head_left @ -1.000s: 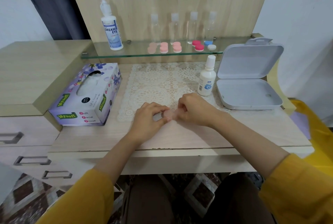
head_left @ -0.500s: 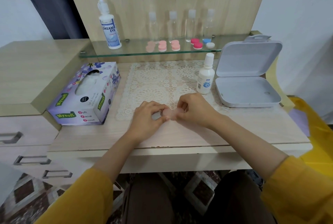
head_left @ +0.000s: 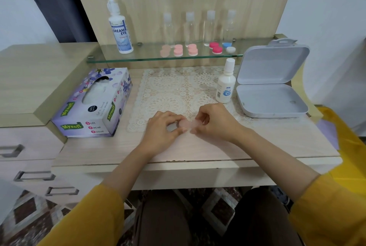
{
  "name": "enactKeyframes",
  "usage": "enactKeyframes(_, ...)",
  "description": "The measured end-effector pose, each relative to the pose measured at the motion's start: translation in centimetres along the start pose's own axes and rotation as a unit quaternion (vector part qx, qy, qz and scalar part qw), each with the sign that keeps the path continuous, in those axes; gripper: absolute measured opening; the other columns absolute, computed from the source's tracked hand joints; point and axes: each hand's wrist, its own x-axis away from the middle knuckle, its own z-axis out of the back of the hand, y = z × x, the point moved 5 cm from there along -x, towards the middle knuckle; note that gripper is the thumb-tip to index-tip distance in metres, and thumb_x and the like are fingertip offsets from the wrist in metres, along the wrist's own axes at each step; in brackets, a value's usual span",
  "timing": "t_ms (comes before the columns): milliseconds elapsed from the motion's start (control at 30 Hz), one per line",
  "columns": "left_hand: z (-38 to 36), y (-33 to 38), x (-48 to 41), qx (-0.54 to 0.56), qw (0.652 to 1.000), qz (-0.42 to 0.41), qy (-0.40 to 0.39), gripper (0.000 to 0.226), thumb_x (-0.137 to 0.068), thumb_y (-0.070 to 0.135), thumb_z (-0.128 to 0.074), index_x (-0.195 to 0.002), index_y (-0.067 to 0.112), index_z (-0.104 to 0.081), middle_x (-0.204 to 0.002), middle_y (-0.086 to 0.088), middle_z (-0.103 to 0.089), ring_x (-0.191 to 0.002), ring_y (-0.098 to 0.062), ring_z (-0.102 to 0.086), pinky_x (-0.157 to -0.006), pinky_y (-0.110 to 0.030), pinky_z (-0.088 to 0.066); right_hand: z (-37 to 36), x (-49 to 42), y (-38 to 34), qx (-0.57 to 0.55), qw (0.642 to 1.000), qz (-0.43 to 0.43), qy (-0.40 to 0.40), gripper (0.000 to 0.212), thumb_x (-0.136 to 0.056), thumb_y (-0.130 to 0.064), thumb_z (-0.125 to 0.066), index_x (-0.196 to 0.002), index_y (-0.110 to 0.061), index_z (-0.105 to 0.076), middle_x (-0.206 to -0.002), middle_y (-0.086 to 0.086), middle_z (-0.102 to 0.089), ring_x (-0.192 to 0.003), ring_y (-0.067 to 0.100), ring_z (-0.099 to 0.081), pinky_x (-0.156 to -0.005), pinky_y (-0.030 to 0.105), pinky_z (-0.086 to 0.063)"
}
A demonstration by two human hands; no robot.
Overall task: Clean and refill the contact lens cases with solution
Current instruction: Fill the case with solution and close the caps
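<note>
A pale pink contact lens case (head_left: 188,124) lies at the front edge of the lace mat (head_left: 174,89). My left hand (head_left: 163,129) pinches its left end and my right hand (head_left: 214,122) pinches its right end. Most of the case is hidden by my fingers. A small white solution bottle (head_left: 225,85) stands on the mat's right side, capped. A larger Dream Eye solution bottle (head_left: 120,27) stands on the glass shelf (head_left: 150,58). More lens cases sit on that shelf: pink ones (head_left: 178,50), a red pair (head_left: 215,47) and a blue and white pair (head_left: 228,47).
A Mysoft tissue box (head_left: 93,105) sits left of the mat. An open grey plastic box (head_left: 271,95) lies at the right. Several clear travel bottles (head_left: 200,25) line the shelf's back. Drawers (head_left: 23,152) are at the left, and something yellow (head_left: 344,130) at the right edge.
Both hands stay on the pink case in the same spot; my fingers shift slightly around it. The view has tilted a little.
</note>
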Motion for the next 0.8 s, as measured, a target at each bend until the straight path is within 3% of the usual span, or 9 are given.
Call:
enactKeyframes(100,0.07,0.04,0.03,0.001,1.000,-0.004,0.001,0.028,-0.081,0.031,-0.067,-0.108,0.025,-0.067,-0.104,0.010,-0.062,-0.100,-0.010,-0.044,-0.097,-0.039,-0.035,-0.14,0.15,0.01,-0.014,1.000,0.001,-0.013,0.028,-0.069,-0.024,-0.078,-0.090,-0.012,-0.065,-0.075,-0.013,-0.055,-0.061,0.003,-0.050,-0.054,0.010,-0.039)
enactKeyframes(233,0.05,0.09,0.06,0.003,1.000,-0.006,0.001,0.029,-0.081,0.037,-0.065,-0.108,0.024,-0.067,-0.104,0.009,-0.063,-0.101,-0.014,-0.046,-0.095,-0.039,-0.035,-0.21,0.28,0.16,-0.031,0.998,0.027,-0.038,0.026,-0.081,-0.021,-0.068,-0.106,-0.016,-0.069,-0.088,-0.001,-0.067,-0.064,0.005,-0.054,-0.061,0.011,-0.040)
enactKeyframes(467,-0.01,0.10,0.04,-0.007,1.000,-0.009,-0.001,0.025,-0.081,0.031,-0.067,-0.106,0.026,-0.067,-0.104,0.011,-0.061,-0.098,-0.009,-0.042,-0.096,-0.038,-0.034,-0.31,-0.20,-0.26,0.021,0.999,0.031,-0.014,0.013,-0.076,-0.014,-0.069,-0.085,-0.005,-0.067,-0.080,0.003,-0.062,-0.069,0.012,-0.050,-0.064,0.024,-0.042)
enactKeyframes(667,-0.03,0.06,0.02,-0.008,1.000,-0.012,-0.002,0.026,-0.081,0.031,-0.067,-0.107,0.027,-0.066,-0.104,0.012,-0.061,-0.099,-0.008,-0.042,-0.096,-0.037,-0.034,-0.27,-0.50,-0.11,0.029,0.999,0.013,0.001,0.024,-0.070,-0.020,-0.074,-0.069,-0.004,-0.057,-0.067,0.003,-0.055,-0.063,0.017,-0.047,-0.058,0.033,-0.041)
enactKeyframes(800,-0.05,0.03,-0.02,-0.013,1.000,-0.016,0.000,0.027,-0.081,0.033,-0.067,-0.107,0.026,-0.067,-0.104,0.013,-0.061,-0.098,-0.008,-0.041,-0.096,-0.037,-0.034,-0.21,-0.34,-0.07,0.025,1.000,0.017,0.005,0.025,-0.070,-0.022,-0.076,-0.074,-0.004,-0.059,-0.071,0.000,-0.054,-0.062,0.014,-0.045,-0.059,0.031,-0.042)
